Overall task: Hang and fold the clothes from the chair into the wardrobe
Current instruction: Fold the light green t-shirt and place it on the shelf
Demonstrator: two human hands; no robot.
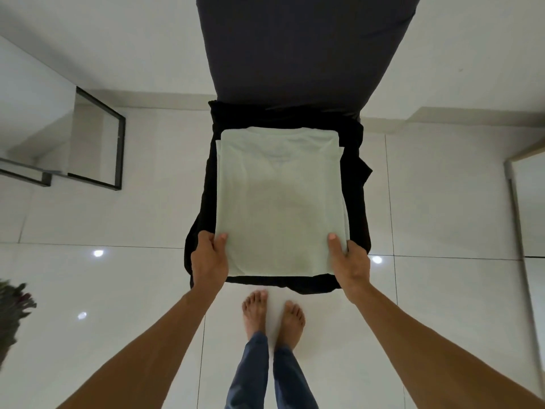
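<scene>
A pale green shirt, folded into a flat rectangle, lies on top of a black garment spread over the seat of a dark chair. My left hand grips the shirt's near left corner, thumb on top. At the near right corner my right hand holds it the same way. The black garment hangs over the seat's edges on all sides. The wardrobe is not clearly in view.
The chair's tall dark backrest rises straight ahead. Glossy white floor tiles surround it. A black-framed glass panel stands at the left, a metal-framed panel at the right, a plant at the far left. My bare feet stand just before the seat.
</scene>
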